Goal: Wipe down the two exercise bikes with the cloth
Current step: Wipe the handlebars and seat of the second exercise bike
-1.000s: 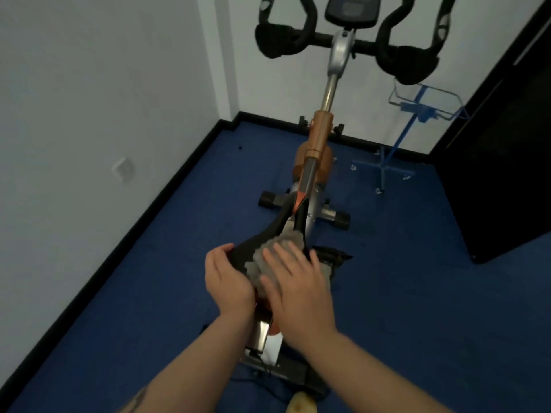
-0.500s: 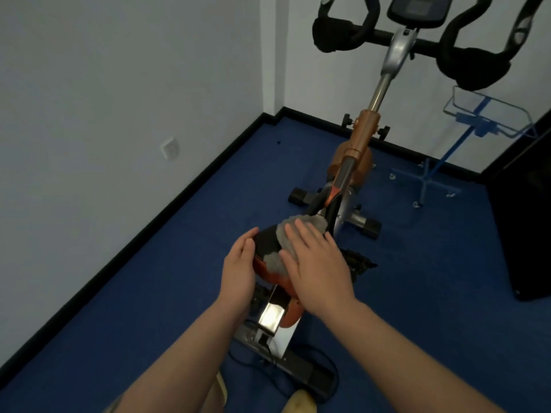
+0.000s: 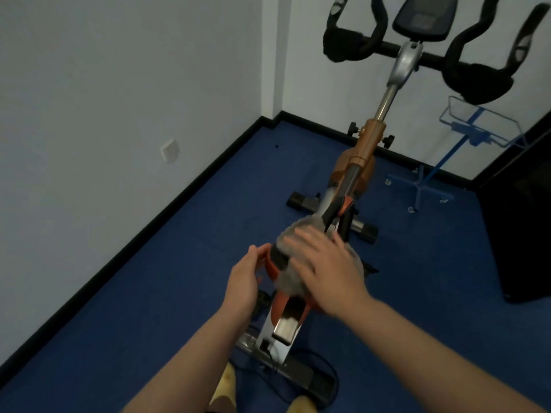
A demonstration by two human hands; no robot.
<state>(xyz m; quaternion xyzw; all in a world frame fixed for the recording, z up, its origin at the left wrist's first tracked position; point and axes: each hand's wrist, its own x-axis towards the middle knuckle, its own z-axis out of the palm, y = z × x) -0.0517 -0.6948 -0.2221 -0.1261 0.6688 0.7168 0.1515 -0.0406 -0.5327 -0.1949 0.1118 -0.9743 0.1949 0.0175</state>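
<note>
An orange and silver exercise bike (image 3: 368, 144) stands lengthwise in front of me, its black handlebars (image 3: 348, 43) and console at the top. The black and orange saddle (image 3: 275, 259) is just below me. A grey fluffy cloth (image 3: 293, 234) lies over the saddle. My right hand (image 3: 325, 263) presses flat on the cloth with fingers spread, and it is motion-blurred. My left hand (image 3: 243, 278) rests against the saddle's left edge with fingers loosely extended. Only one bike is in view.
White walls with a black skirting board close in on the left and at the back. A wall socket (image 3: 169, 150) sits low on the left wall. A blue wheeled stand (image 3: 423, 186) is behind the bike at the right. A dark cabinet (image 3: 518, 234) fills the right edge. Cables lie by the rear base.
The view has shifted left, so the bike sits further right. My right hand has slid the cloth forward along the saddle; my left hand has loosened from gripping the saddle's side.
</note>
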